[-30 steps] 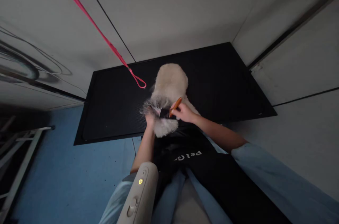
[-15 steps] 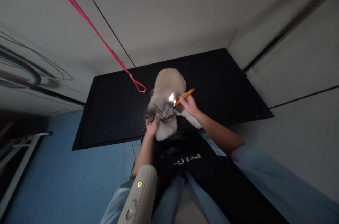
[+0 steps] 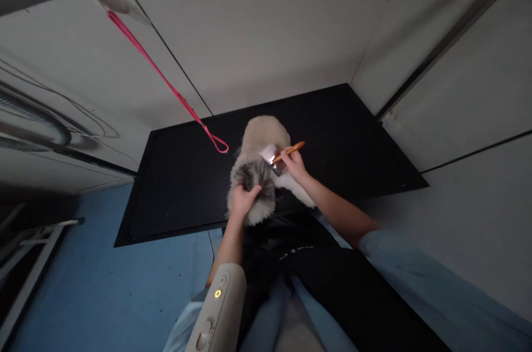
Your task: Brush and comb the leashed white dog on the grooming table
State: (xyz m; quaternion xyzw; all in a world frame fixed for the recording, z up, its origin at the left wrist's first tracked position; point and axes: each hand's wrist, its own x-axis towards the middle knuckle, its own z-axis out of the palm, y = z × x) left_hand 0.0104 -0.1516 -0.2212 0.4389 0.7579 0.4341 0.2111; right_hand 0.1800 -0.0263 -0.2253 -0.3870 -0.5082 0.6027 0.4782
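the grip of the right hand was closed around the orange handle of a brush, whose flat pale head lay against the dark grey fur of a furry animal. the left hand held the animal by that grey part, its thumb stretched out toward the right along the lower edge; its other fingers were largely hidden. the animal was on the black tabletop, near the edge closest to the person, with its cream rounded end pointing away and white fur on the near side. a pink strap hung down from the upper left, and its narrow loop ended a little to the left of the animal, apart from it. a black apron covered the person's front, between light blue sleeves. at the bottom, a pale device with a small yellow light stood in front of the left sleeve
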